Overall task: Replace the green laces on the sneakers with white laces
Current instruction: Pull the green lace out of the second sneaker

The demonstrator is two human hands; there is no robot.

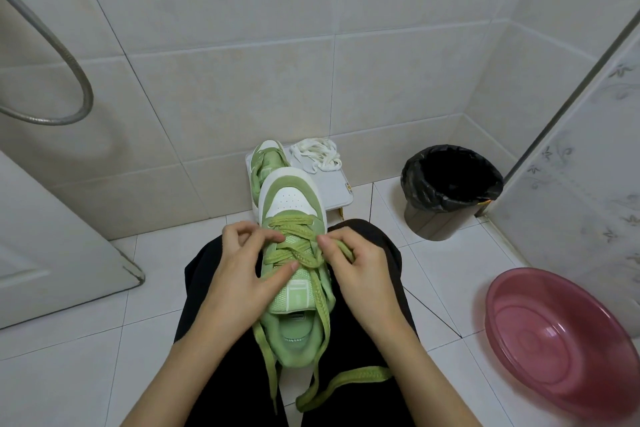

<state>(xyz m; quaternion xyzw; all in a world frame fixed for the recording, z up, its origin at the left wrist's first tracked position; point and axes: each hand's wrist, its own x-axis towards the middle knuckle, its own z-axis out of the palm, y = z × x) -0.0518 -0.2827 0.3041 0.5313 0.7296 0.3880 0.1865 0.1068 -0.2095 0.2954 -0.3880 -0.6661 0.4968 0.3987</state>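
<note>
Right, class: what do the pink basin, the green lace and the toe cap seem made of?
Pink basin: probably plastic, glossy and translucent. Green lace: flat woven fabric, visible braid texture. Toe cap: smooth white leather or synthetic, with punched holes.

Soft even indoor light, faint shadows, sharp centre, wide-angle bending at the edges

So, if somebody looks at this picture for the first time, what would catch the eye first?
First, the green sneaker on the person's lap in the middle, with the left hand and right hand pinching its green laces. Next, the pink basin on the floor at the right. Behind, white laces lie heaped on a small white stool, beside the second sneaker.
</note>
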